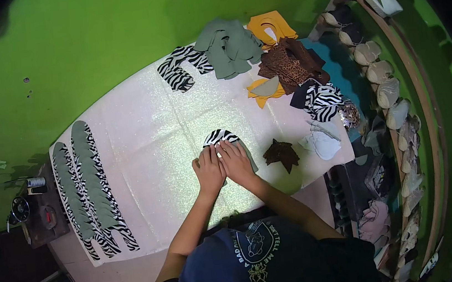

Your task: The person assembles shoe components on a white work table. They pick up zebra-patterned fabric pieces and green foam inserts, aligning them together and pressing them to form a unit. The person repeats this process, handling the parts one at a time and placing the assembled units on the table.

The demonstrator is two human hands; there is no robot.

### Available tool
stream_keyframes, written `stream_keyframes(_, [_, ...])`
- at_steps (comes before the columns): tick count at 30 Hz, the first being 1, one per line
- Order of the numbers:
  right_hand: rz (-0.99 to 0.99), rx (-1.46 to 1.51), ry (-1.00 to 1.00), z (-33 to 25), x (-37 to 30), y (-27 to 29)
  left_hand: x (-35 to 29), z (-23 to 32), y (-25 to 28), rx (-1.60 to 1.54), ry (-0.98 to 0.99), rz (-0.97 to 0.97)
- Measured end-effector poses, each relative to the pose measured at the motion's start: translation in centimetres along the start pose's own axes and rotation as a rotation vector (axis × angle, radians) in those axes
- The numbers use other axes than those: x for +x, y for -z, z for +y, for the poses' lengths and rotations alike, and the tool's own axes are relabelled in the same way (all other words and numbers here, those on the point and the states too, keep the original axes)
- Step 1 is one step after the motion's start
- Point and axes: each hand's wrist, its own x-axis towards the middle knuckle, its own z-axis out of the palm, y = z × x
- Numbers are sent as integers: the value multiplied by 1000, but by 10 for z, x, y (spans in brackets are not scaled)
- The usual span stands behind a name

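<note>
The left hand (pixel 208 168) and the right hand (pixel 235 159) meet side by side, touching, their fingers reaching forward over the lower edge of a zebra-striped piece (pixel 220 135). The fingers lie close together and fairly flat; whether either hand pinches the material underneath, I cannot tell. The striped piece is directly beyond the fingertips — its rounded edge pointing away from the person — and a grey-green piece (pixel 249 160) shows along the outer side of the right hand. Both lie on the pale, glittering worktop (pixel 152 149).

Well to the left of the left hand, two long rows of overlapping striped and grey-green pieces (pixel 95 178) run along the worktop's end. Far ahead of the hands are more zebra-striped cutouts (pixel 177 79), with a grey-green pile (pixel 226 46) just to their right and yellow pieces (pixel 269 27) past that. Ahead and to the right of the right hand sit brown spotted pieces (pixel 292 64) and a black-and-white striped bundle (pixel 324 101).

Nearer, just right of the right hand, is a dark brown piece (pixel 282 155) with pointed corners; farther right lie pale pieces (pixel 324 144). Beyond the worktop on that side — well apart from the hands — pale shoe forms (pixel 388 93) line a curved-looking wooden rack (pixel 435 111).
</note>
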Motion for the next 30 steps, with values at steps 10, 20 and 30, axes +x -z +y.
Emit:
stream_keyframes(10, [-174,118,207,18,31,10,-5,1,-13,-26,37,-60])
stream_keyframes(20, [-190,82,184,18,26,-2,-6,0,-14,-34,77,-117])
stream_keyframes(30, [-177,-22,112,21,24,1,-7,-1,-15,13,60,-129])
